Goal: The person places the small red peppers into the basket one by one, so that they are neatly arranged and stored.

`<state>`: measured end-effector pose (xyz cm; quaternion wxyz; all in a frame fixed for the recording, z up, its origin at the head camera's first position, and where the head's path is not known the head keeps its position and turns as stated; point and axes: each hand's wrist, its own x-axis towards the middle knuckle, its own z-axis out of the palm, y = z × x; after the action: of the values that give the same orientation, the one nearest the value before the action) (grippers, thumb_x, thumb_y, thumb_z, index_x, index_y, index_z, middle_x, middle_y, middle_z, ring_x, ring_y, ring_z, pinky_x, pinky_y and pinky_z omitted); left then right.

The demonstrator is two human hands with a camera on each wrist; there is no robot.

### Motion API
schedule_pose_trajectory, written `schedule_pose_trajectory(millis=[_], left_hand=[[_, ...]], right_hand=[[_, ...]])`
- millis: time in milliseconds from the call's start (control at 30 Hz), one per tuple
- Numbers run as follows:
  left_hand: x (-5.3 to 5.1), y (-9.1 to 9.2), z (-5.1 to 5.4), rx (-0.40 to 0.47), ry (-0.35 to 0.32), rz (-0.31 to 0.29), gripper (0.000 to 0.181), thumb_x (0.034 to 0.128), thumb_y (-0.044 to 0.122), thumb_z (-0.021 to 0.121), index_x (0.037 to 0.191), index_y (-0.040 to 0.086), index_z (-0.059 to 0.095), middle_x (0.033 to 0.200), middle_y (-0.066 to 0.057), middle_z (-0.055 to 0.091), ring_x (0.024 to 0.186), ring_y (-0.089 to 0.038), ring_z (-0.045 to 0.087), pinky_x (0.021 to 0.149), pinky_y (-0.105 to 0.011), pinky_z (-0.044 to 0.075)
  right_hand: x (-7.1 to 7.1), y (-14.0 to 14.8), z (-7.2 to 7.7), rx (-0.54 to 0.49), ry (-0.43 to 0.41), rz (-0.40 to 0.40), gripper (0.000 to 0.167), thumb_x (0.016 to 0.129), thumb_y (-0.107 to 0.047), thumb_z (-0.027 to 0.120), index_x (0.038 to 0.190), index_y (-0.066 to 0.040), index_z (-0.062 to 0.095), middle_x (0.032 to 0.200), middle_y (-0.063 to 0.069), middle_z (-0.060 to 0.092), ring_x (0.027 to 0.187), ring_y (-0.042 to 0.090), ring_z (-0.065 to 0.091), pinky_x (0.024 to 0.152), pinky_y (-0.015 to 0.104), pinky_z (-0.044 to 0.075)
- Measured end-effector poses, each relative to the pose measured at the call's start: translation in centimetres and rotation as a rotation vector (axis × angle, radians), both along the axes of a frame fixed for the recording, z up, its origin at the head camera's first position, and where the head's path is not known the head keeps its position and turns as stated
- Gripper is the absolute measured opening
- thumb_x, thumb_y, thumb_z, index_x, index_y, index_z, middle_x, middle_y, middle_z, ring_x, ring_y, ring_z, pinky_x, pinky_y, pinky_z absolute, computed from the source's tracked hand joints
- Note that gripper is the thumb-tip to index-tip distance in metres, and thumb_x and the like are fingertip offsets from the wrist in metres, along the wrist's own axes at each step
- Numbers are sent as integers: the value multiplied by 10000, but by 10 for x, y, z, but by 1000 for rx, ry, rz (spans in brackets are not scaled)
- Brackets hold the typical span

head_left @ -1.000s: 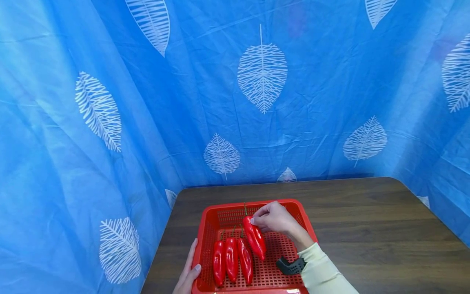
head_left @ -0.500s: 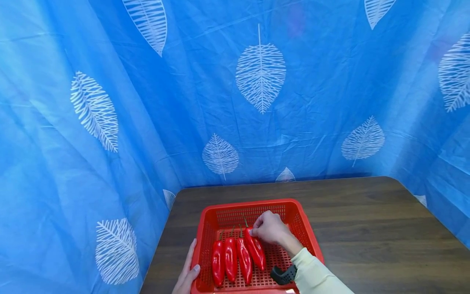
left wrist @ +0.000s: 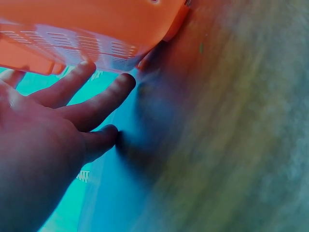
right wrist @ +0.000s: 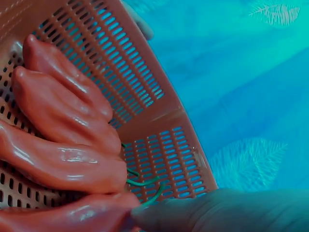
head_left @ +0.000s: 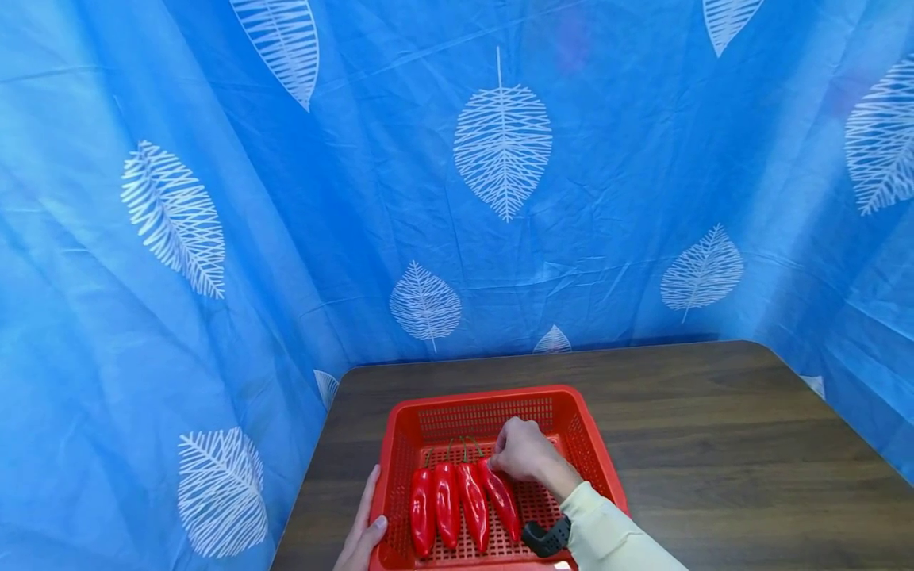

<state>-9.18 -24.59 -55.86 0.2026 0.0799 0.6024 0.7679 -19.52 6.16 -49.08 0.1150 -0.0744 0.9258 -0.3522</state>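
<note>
A red plastic basket (head_left: 493, 399) with slotted walls stands on the table. Several glossy red chili peppers with green stems lie side by side in it, stems toward the far wall. My right hand (head_left: 526, 452) reaches over the basket and pinches the rightmost red chili pepper (head_left: 503, 501) near its stem end. In the right wrist view one finger (right wrist: 169, 212) meets that pepper's top, while the rest of the hand is out of sight. My left hand (head_left: 362, 527) rests against the basket's left side; the left wrist view shows its fingers (left wrist: 99, 108) extended and spread along the outer wall.
The dark wooden table (head_left: 700, 444) extends to the right of the basket and behind it. A blue curtain (head_left: 600, 198) with white leaf prints hangs around its back and sides. A black wrist strap (head_left: 546, 539) sits below my right sleeve, over the basket.
My right hand has lowered the rightmost chili pepper toward the near side, down beside the other peppers. The left hand stays at the basket's side.
</note>
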Motion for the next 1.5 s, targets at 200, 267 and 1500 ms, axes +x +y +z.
schedule_pose_trajectory(millis=[200, 267, 1500], left_hand=[[0, -1, 0, -7, 2, -4, 849, 1181, 355, 379, 1695, 314, -295, 1756, -363, -172, 1574, -369, 337, 1156, -484, 489], [0, -1, 0, -11, 6, -7, 850, 1181, 356, 378, 1694, 309, -298, 1754, -366, -176, 1578, -375, 328, 1157, -474, 483], [-15, -8, -6, 14, 36, -47, 839, 1190, 368, 353, 1678, 303, -326, 1738, -370, -182, 1506, -219, 409, 1145, -418, 495]], right_hand=[[1, 1, -2, 50, -15, 25, 304, 932, -137, 869, 671, -120, 713, 605, 11, 640, 556, 131, 575, 524, 256, 458], [1, 0, -2, 53, -31, 32, 314, 936, -142, 869, 662, -120, 717, 595, 14, 649, 545, 126, 581, 514, 252, 459], [-18, 74, 35, -396, -130, 47, 269, 1000, -160, 790, 1162, 54, 803, 1081, 162, 816, 943, 329, 801, 838, 475, 679]])
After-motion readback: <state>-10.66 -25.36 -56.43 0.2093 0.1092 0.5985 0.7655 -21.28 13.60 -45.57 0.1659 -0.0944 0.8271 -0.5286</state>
